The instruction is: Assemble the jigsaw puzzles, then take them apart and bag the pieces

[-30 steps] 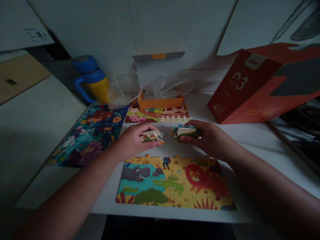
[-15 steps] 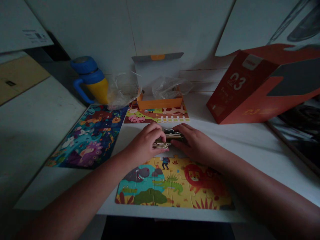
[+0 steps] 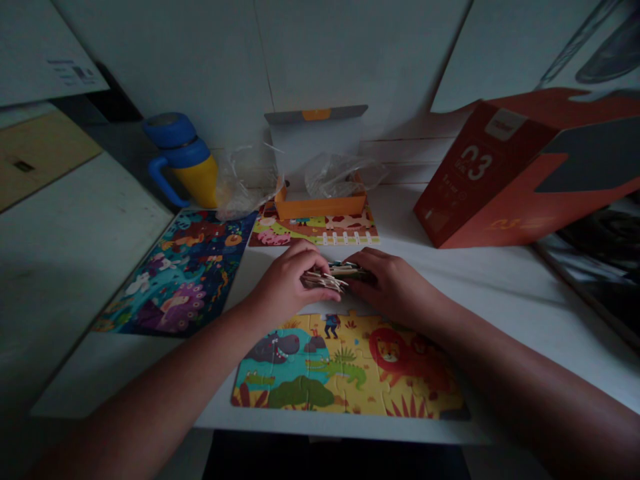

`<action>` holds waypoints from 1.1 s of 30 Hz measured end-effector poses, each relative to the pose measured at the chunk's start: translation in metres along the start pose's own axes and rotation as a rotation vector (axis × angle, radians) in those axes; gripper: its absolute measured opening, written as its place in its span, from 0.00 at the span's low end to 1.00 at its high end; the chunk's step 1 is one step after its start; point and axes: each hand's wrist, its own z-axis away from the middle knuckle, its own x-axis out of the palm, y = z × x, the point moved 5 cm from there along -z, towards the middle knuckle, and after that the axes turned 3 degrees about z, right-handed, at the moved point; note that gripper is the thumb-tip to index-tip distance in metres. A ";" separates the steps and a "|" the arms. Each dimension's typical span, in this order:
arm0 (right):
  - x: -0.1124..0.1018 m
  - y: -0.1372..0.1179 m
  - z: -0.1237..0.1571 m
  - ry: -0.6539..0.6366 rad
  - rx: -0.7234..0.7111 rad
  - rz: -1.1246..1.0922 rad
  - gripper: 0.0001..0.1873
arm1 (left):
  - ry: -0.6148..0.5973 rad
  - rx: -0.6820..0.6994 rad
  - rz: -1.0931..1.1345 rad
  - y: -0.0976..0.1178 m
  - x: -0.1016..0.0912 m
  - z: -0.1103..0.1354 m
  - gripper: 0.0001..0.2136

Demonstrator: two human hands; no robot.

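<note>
Pale-edged puzzle pieces [image 3: 323, 281], between left hand [image 3: 290, 277] and right hand [image 3: 393, 287], each gripping some (edges uneven)

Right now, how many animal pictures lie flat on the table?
3: lion puzzle at the front, dark blue picture at the left, farm picture at the back, partly behind the orange box. Others may be hidden.
</note>
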 end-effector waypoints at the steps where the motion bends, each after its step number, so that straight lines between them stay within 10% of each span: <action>1: 0.001 0.000 0.000 0.000 0.000 -0.001 0.03 | 0.024 -0.018 -0.016 -0.001 -0.001 0.000 0.22; 25: 0.005 -0.002 0.006 0.022 0.037 -0.231 0.21 | -0.091 -0.157 0.119 -0.013 0.016 0.006 0.29; 33: 0.000 -0.017 0.008 0.046 -0.078 -0.142 0.23 | -0.073 -0.191 0.009 -0.018 0.009 0.002 0.15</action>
